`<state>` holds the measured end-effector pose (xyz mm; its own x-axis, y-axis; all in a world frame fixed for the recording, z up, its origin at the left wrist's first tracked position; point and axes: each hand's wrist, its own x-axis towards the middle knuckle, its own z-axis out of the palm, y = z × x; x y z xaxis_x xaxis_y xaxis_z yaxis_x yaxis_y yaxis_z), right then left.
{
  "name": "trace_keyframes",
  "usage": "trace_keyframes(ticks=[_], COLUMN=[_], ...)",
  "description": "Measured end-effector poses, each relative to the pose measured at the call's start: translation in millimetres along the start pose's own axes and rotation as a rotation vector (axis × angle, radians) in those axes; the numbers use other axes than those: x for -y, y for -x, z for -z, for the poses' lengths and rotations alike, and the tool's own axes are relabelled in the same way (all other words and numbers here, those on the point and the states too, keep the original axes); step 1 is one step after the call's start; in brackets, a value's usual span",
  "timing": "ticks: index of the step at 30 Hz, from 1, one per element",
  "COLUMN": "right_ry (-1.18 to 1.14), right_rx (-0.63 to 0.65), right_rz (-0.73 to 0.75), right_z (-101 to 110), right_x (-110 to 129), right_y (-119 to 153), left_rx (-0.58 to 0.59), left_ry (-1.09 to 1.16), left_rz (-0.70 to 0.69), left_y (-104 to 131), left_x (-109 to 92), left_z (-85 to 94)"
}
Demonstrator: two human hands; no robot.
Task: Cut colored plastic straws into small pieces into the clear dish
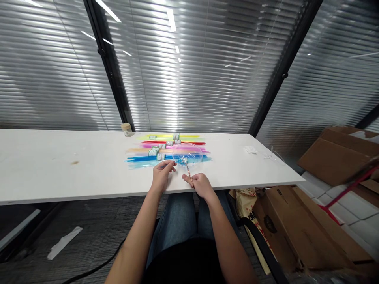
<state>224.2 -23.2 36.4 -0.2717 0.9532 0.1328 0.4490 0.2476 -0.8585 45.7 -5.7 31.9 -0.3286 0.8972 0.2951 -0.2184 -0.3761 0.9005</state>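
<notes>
My right hand (201, 184) is closed around a slim pair of scissors (188, 169), its narrow metal tips pointing away from me. Those tips reach over a clear round plastic dish (187, 144) with small blue bits in it. My left hand (162, 173) is beside the dish's near left side, fingertips pinched together; whatever they hold is too small to make out. Behind and under the dish lie bundles of thin coloured sticks with paper labels: yellow sticks (189, 136), red sticks (195, 142), pink and orange ones, and blue sticks (139, 159) nearest me.
A small jar with a tan lid (126, 128) stands at the white table's (97, 173) back edge. Toward the right lie a white packet (250, 150) and clear plastic scraps (270, 157). Cardboard boxes (308, 228) and a paper bag (247, 197) sit below on the right.
</notes>
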Motion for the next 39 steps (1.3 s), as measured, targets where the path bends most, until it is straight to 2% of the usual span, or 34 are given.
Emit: trace_keyframes(ticks=[23,39], right_ry=[0.032,0.06], right_rx=[0.035,-0.022], right_rz=[0.01,-0.026], right_z=[3.0,-1.1], right_x=[4.3,2.8], right_y=[1.5,-1.7], left_rx=[0.041,-0.016], left_ry=[-0.038,-0.058], left_rz=[-0.005,-0.038], left_y=[-1.5,-3.8], left_x=[4.0,7.5], left_z=[2.0,3.8])
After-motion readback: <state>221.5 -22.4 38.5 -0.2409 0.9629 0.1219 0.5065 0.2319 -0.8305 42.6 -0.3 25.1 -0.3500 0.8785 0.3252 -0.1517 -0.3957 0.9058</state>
